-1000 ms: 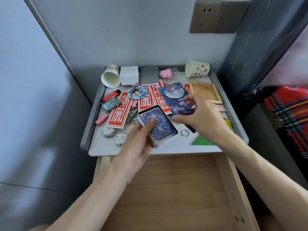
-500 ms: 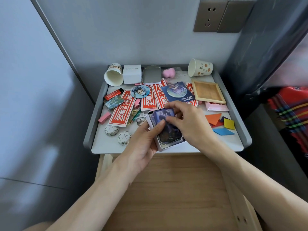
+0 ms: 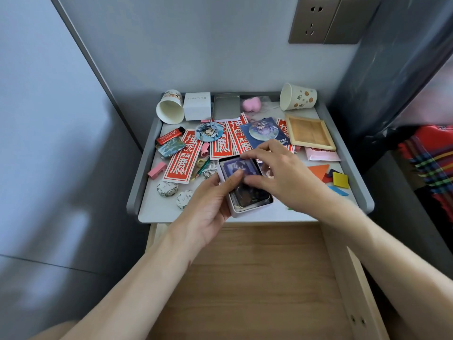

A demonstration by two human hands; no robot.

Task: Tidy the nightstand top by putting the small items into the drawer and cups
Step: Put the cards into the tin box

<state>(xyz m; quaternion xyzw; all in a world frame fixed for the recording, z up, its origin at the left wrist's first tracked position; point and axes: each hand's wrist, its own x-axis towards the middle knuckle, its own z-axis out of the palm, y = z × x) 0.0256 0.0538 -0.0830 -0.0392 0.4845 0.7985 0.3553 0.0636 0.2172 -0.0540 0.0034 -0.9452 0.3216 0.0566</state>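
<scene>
My left hand (image 3: pixel 208 204) grips a small white tin (image 3: pixel 241 212) full of dark picture cards at the front of the nightstand top (image 3: pixel 157 209), thumb lying on the cards. My right hand (image 3: pixel 282 175) reaches over the tin and its fingertips press a purple card (image 3: pixel 236 165) onto the stack. Two paper cups lie on their sides at the back: one at the left (image 3: pixel 170 110), one at the right (image 3: pixel 297 96). The open wooden drawer (image 3: pixel 257 278) lies below, with nothing showing in it.
Red paper strips (image 3: pixel 181 158), round badges (image 3: pixel 208 131), a red lighter (image 3: pixel 170 135), a pink eraser (image 3: pixel 157 170), two round floral tins (image 3: pixel 168 188), a white box (image 3: pixel 197 106), a metal tin (image 3: pixel 226 106), a wooden frame tray (image 3: pixel 309 132) and coloured flat shapes (image 3: pixel 339 179) crowd the top.
My right hand brought a purple card from above the badges down onto the stack in the tin, and now presses it flat. My left hand keeps holding the tin.
</scene>
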